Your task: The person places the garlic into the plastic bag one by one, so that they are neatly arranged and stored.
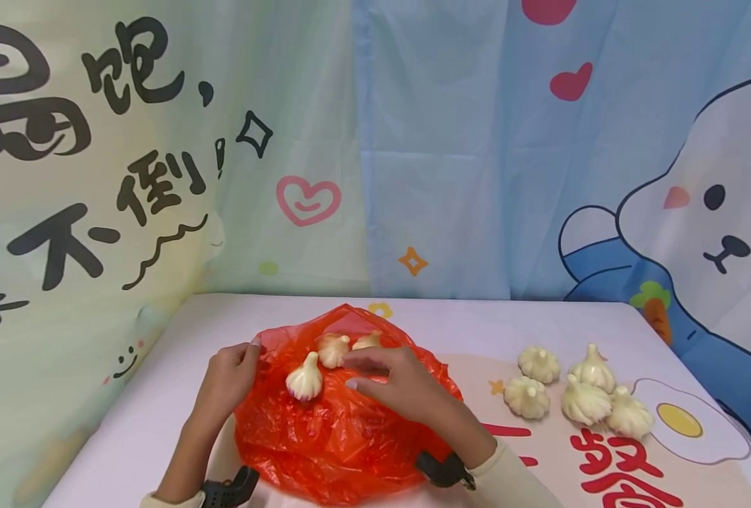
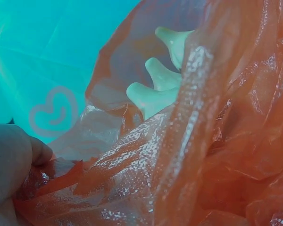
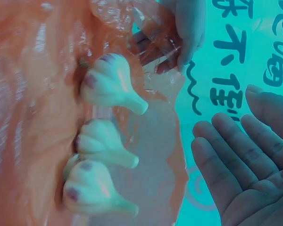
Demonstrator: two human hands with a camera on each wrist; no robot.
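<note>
A red plastic bag (image 1: 337, 451) lies spread with its mouth at the far side. My left hand (image 1: 232, 374) pinches the bag's left edge between thumb and fingers, as the left wrist view also shows. Inside the mouth sit three garlic bulbs: one white-and-purple bulb (image 1: 304, 381) in front, a second bulb (image 1: 333, 351) behind it, and a third bulb (image 1: 368, 341) partly behind my right hand. That right hand (image 1: 397, 384) hovers by the bulbs with fingers extended. In the right wrist view its palm (image 3: 250, 188) holds nothing and is apart from the garlic.
Several more garlic bulbs (image 1: 585, 400) are grouped on the right of the table (image 1: 223, 314), beside a printed fried egg (image 1: 687, 423). A printed curtain (image 1: 435, 176) hangs behind the table. Each wrist wears a black strapped device (image 1: 232, 487).
</note>
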